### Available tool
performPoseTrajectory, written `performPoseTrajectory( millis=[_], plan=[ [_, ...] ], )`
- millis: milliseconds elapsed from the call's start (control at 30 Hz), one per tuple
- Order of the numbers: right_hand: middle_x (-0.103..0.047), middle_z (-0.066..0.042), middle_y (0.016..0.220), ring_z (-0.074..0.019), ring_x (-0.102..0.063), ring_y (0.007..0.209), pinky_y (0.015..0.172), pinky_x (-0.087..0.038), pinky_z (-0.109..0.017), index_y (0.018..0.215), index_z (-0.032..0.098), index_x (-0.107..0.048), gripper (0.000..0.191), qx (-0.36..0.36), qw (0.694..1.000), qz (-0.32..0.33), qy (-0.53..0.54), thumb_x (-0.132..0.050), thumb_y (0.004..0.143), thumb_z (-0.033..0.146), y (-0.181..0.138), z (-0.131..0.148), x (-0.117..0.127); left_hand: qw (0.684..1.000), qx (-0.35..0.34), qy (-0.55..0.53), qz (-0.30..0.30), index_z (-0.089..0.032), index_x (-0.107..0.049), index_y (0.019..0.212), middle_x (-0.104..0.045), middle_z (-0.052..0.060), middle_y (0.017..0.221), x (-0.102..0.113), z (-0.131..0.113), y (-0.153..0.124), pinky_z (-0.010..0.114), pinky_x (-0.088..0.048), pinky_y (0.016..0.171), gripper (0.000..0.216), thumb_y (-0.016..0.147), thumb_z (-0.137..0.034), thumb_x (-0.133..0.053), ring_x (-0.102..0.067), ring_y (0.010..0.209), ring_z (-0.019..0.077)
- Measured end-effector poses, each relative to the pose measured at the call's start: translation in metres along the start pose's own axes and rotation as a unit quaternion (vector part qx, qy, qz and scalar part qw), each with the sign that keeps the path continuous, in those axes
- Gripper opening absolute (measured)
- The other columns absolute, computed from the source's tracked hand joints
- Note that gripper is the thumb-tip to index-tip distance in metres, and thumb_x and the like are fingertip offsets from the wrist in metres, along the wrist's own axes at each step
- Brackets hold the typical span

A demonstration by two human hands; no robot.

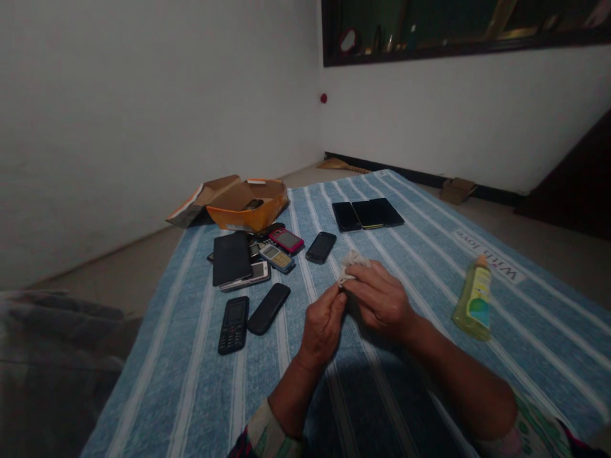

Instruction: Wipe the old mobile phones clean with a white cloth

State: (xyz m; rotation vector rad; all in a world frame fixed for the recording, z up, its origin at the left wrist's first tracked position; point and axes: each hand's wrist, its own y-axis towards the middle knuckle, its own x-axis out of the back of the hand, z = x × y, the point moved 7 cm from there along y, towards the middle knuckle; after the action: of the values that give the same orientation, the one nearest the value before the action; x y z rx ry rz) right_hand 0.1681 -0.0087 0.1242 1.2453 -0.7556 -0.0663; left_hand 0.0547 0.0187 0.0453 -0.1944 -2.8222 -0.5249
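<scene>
Both my hands meet over the middle of a blue striped cloth (pixel 525 318). My left hand (pixel 323 326) and my right hand (pixel 379 299) are closed together on a small crumpled pale cloth (pixel 351 262) that sticks up between the fingertips. Whatever else lies inside the hands is hidden. To the left lie several mobile phones: a black keypad phone (pixel 233 324), a black phone (pixel 268 308), a black tablet-like device (pixel 231 257) and a pink phone (pixel 286 240). A dark smartphone (pixel 321 247) lies just beyond my hands.
An open orange cardboard box (pixel 243 203) sits at the far left corner of the cloth. Three dark smartphones (pixel 367 214) lie side by side farther back. A yellow-green bottle (pixel 473 299) lies on the right. White walls stand behind; a grey bundle (pixel 52 356) is at left.
</scene>
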Motion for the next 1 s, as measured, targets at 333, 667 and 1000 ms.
performPoseTrajectory(
  millis=[333, 667, 1000],
  plan=[
    [-0.070, -0.012, 0.097, -0.0236, -0.064, 0.095, 0.081, -0.054, -0.040, 0.100, 0.017, -0.070, 0.028, -0.075, 0.997, -0.003, -0.013, -0.046, 0.088, 0.005, -0.011, -0.042, 0.001, 1.000, -0.008, -0.002, -0.015, -0.016, -0.065, 0.124, -0.073, 0.007, 0.115, -0.001, -0.003, 0.000, 0.032, -0.050, 0.097, 0.039, 0.098, -0.036, -0.045, -0.067, 0.106, 0.0209],
    [-0.071, -0.015, 0.105, -0.0260, -0.065, 0.104, 0.092, -0.053, -0.045, 0.107, 0.014, -0.068, 0.031, 0.019, 1.000, -0.017, -0.010, -0.045, 0.089, 0.005, -0.011, 0.001, 0.000, 1.000, 0.001, 0.008, -0.019, -0.013, -0.067, 0.115, -0.074, 0.008, 0.101, 0.000, -0.001, -0.003, 0.027, -0.054, 0.082, 0.039, 0.099, -0.038, -0.042, -0.069, 0.086, 0.0188],
    [-0.074, -0.006, 0.096, -0.0191, -0.069, 0.093, 0.086, -0.056, -0.036, 0.094, 0.023, -0.076, 0.032, -0.235, 0.961, -0.069, 0.129, -0.051, 0.081, 0.008, -0.029, -0.065, -0.001, 1.000, 0.006, -0.019, -0.019, -0.015, -0.066, 0.122, -0.074, 0.007, 0.110, 0.002, -0.001, -0.006, 0.029, -0.052, 0.091, 0.038, 0.099, -0.036, -0.044, -0.068, 0.099, 0.0202]
  ],
)
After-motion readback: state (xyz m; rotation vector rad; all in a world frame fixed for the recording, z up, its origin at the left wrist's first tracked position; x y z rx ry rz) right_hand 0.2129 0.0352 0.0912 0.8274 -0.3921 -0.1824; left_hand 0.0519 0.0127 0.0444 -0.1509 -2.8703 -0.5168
